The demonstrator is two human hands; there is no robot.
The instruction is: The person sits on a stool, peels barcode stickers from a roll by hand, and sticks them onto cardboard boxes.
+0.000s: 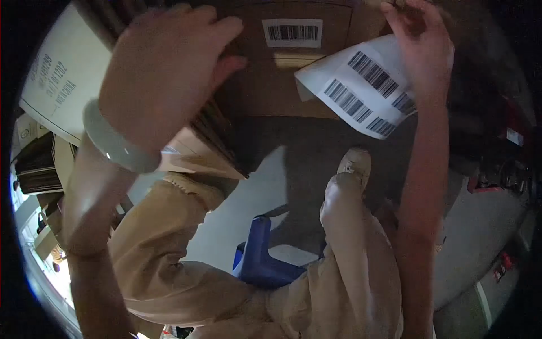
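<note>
My left hand, with a pale band on its wrist, is raised at the upper left in front of a brown cardboard box. Its thumb and forefinger are apart, and nothing shows between them. At the upper right my right hand is closed, fingertips pinched near the top edge. A white sheet of barcode labels hangs curled from this hand, partly hidden behind it. Exactly where the fingers grip the sheet is hidden. One barcode label is stuck on the box face.
A white printed carton stands at the left, above stacked flat cardboard. More cardboard leans near my left knee. Below me is a blue plastic seat or stool. Red and black items lie at the right.
</note>
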